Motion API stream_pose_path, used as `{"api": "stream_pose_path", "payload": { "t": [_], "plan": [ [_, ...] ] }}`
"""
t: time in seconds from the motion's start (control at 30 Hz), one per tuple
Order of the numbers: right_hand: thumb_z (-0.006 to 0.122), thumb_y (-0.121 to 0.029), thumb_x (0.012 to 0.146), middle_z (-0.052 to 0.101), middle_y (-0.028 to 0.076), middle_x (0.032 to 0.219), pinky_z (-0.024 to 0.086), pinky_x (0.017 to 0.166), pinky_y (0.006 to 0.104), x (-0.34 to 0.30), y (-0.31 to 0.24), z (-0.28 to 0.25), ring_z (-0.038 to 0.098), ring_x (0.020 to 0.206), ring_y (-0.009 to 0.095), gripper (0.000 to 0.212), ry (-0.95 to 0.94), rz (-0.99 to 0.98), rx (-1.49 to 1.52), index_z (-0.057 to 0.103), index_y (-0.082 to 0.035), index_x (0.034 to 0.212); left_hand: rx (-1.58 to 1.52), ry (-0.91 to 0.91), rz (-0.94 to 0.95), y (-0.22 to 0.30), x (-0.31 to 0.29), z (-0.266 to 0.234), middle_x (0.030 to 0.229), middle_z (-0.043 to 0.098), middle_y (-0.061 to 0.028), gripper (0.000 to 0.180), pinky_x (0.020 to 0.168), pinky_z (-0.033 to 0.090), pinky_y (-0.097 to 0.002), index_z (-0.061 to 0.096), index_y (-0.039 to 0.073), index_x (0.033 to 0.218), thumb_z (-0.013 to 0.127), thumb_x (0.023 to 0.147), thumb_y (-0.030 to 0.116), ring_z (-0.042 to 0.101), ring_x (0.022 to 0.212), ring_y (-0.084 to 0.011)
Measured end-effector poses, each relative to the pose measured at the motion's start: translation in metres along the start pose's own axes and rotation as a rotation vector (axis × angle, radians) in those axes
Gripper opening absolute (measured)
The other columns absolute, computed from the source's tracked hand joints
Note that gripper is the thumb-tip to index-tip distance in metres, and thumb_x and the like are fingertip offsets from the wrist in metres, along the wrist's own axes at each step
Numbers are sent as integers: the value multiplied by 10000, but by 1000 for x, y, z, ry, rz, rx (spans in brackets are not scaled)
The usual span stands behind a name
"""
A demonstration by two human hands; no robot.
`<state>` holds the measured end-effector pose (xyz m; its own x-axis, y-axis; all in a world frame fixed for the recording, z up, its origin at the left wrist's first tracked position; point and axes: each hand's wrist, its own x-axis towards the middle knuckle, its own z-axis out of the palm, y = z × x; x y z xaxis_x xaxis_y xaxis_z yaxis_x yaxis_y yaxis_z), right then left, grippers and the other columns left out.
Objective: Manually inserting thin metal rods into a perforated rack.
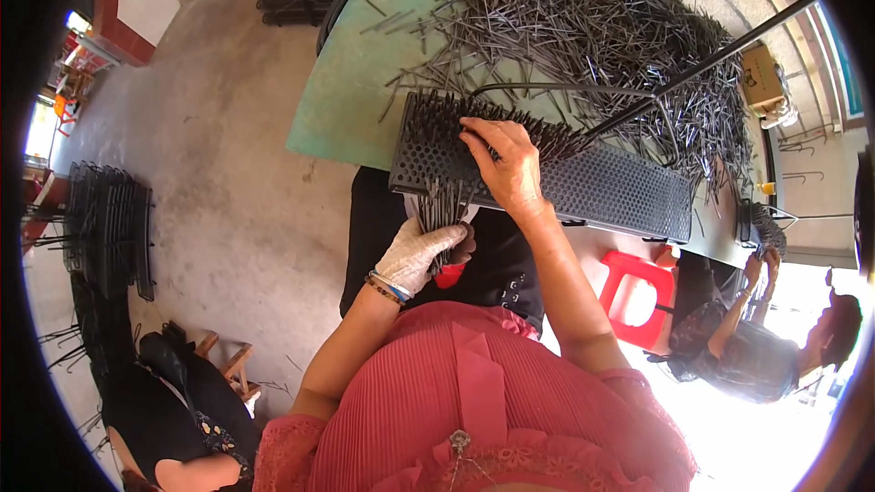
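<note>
A black perforated plate (pixel 602 187) lies at the near edge of the green table (pixel 351 91), its left part bristling with upright thin dark pins. My right hand (pixel 506 164), bare, rests on top of the plate with fingertips pinching among the standing pins near the middle. My left hand (pixel 415 255), in a white glove, is below the plate's left end and grips a bundle of dark pins (pixel 444 210) that fans upward toward the plate. A big heap of loose dark pins (pixel 583 27) covers the table behind the plate.
A long black rod (pixel 720 55) slants over the heap. A red plastic stool (pixel 638 296) stands at the right; another person (pixel 766 346) sits beyond it. Stacked black racks (pixel 109 228) stand on the concrete floor at left, and a further person (pixel 173 419) is at lower left.
</note>
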<state>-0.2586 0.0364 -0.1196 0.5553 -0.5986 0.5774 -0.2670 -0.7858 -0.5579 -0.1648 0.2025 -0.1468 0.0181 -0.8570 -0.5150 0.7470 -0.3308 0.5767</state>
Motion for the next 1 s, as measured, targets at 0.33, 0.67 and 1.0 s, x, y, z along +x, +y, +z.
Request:
{"api": "stream_pose_path", "payload": {
  "t": [0.33,0.67,1.0],
  "plan": [
    [725,-62,795,676,93,988,492,805,350,-3,5,1,633,886,264,237,-107,-181,-65,706,-46,1031,-16,-16,-6,1,-3,4,929,687,-124,256,710,565,-321,612,-30,1096,643,896,127,679,793,-205],
    [725,-176,845,678,128,923,512,684,311,-13,-31,-29,650,770,228,252,-193,447,270,693,0,1023,-54,-1,106,9,-7,6,918,684,-122,274,693,575,-307,605,-35,1072,665,895,165,678,781,-202],
    [700,-166,883,701,72,820,508,656,252,-38,-21,-31,620,715,87,245,-442,725,595,692,31,1029,69,-114,15,7,-8,6,969,692,-111,306,689,572,-295,597,3,1157,656,903,163,688,834,-197]
  ]
}}
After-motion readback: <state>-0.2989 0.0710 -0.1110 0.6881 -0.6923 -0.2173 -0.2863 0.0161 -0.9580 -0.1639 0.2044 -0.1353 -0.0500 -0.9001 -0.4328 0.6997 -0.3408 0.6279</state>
